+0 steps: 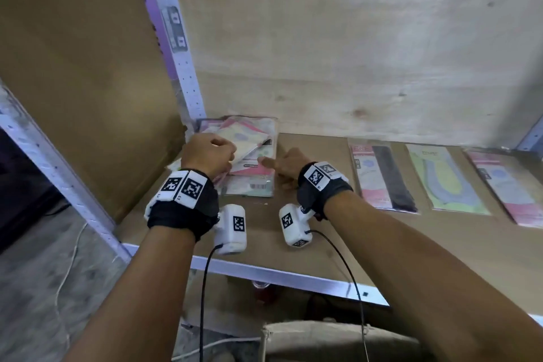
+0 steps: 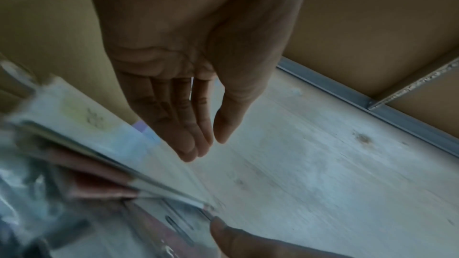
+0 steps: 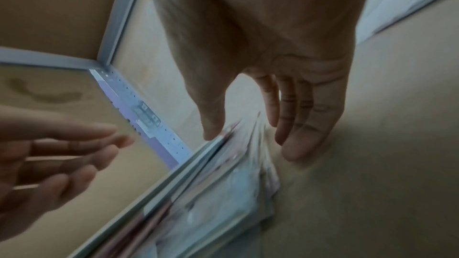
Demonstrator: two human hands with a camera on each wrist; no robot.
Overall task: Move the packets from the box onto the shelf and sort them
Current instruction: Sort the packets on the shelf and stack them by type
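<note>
Left hand (image 1: pixel 207 153) held empty, fingers straight, over pile (image 1: pixel 249 138) of packets on shelf (image 1: pixel 264 247); right hand (image 1: pixel 289 166) flat, thumb rested on pile's edge. Right of pile, three packets (image 1: pixel 446 179) laid out singly; pile judged unsorted.

Brown fibreboard shelf board (image 1: pixel 261 232); pale wood-grain back panel (image 1: pixel 352 53) flecked with dark knots; lilac-and-white perforated metal upright (image 1: pixel 182 67). Flat pink packet with a black strip (image 1: pixel 382 176); light green packet with a blue-grey and yellow shape (image 1: pixel 446 182); pink packet with a pale blue patch (image 1: pixel 505 185). Loose stack of packets (image 1: pixel 249 185): pink, cream, pale green. Black wrist straps (image 1: pixel 182 214) carry white blocks printed with black square codes.
</note>
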